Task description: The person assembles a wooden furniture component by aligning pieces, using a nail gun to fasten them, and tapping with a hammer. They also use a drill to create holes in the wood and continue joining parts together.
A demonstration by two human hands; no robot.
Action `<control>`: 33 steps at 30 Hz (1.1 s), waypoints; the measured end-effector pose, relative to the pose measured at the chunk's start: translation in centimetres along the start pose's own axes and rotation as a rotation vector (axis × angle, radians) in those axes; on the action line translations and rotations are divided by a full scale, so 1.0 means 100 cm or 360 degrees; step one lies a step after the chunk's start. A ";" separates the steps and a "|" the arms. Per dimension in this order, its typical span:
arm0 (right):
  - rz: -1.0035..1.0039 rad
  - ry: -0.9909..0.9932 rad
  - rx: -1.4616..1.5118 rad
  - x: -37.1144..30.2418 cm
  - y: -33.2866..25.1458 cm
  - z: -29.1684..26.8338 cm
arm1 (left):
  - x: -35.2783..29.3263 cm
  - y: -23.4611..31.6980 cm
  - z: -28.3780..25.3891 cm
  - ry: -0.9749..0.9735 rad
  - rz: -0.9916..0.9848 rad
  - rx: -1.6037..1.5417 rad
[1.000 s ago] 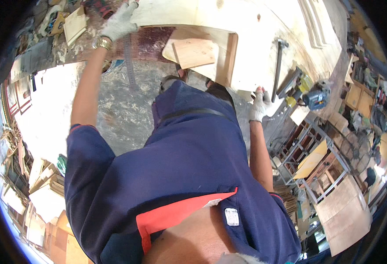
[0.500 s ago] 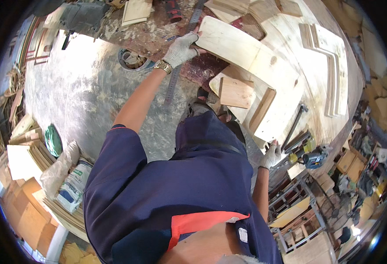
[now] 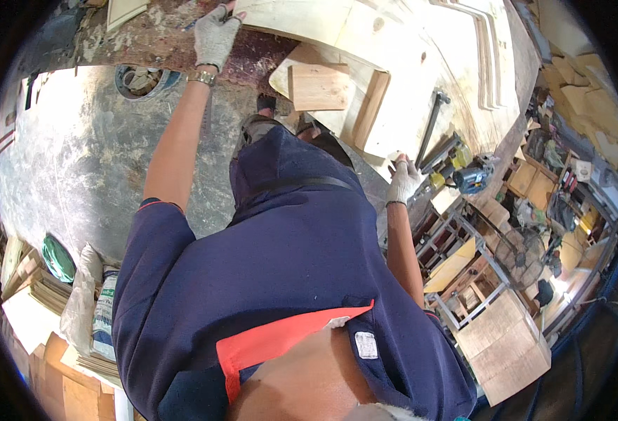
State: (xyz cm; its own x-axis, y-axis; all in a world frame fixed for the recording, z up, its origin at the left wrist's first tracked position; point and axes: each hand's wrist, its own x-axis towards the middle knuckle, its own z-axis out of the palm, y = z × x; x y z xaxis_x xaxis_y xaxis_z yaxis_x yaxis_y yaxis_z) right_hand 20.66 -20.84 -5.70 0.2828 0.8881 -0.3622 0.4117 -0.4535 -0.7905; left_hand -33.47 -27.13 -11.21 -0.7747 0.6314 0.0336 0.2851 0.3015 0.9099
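Observation:
A broad, pale bent plywood panel (image 3: 408, 84) spans the far side in front of me, its left end near the top edge. My left hand (image 3: 216, 36), in a fingertip-less knit glove, has its fingers closed at that left end. At the panel's near right end is my right hand (image 3: 405, 181), gloved alike, its fingers bent up against the edge. A wooden strip (image 3: 373, 109) runs by the panel's inner edge. Beside it, a small wooden block (image 3: 319, 87) lies over another light board. What the fingers do beneath the panel is hidden.
Nested bent plywood pieces (image 3: 490, 59) lie at the far right. A black metal bar (image 3: 433, 119) and a blue power tool (image 3: 472, 179) sit right of the panel. A bucket of wood scraps (image 3: 140, 81) stands left on the floor. A metal frame (image 3: 488, 259) is at right.
My view has shifted, so the whole scene sits farther up and left. Both hands remain at the same ends of the panel; the right hand's fingers look straighter.

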 end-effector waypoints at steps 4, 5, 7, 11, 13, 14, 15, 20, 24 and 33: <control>-0.0008 0.0004 0.0039 -0.005 -0.005 0.002 | 0.005 -0.001 0.006 -0.0135 -0.0121 -0.0634; -0.0025 -0.0012 0.0051 -0.007 -0.007 0.003 | 0.003 0.000 0.009 0.0025 -0.0121 -0.0711; -0.0011 -0.0002 0.0040 -0.007 -0.009 0.003 | 0.003 0.001 0.010 0.0002 -0.0140 -0.0601; 0.0032 -0.0001 0.0049 -0.006 -0.008 0.003 | 0.005 0.002 0.008 0.0005 -0.0173 -0.0604; 0.0003 -0.0025 0.0061 -0.006 -0.006 0.003 | 0.006 0.002 0.006 0.0002 -0.0162 -0.0622; -0.0007 -0.0027 0.0076 -0.006 -0.005 0.002 | 0.005 0.001 0.005 -0.0002 -0.0157 -0.0629; -0.0002 -0.0037 0.0026 -0.007 -0.005 0.000 | 0.004 0.001 0.003 -0.0007 -0.0120 -0.0499; 0.0073 -0.0190 -0.0145 -0.002 -0.021 -0.011 | -0.003 0.005 -0.003 0.0030 0.0013 -0.0106; -0.0331 -0.0160 -0.0449 0.026 -0.056 0.005 | 0.003 0.014 0.003 0.0226 0.0046 -0.0057; -0.0834 -0.0168 -0.1238 0.059 -0.154 0.095 | 0.016 0.036 0.011 0.0266 -0.0134 0.0295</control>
State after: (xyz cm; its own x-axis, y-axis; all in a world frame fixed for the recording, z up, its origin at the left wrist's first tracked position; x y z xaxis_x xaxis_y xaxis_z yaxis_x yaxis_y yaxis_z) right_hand 7.72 -7.95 -0.39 -0.1666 0.9778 -0.1270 0.9375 0.1172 -0.3275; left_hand -33.04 -24.22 -8.32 -0.8783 0.4763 0.0427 0.3022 0.4837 0.8214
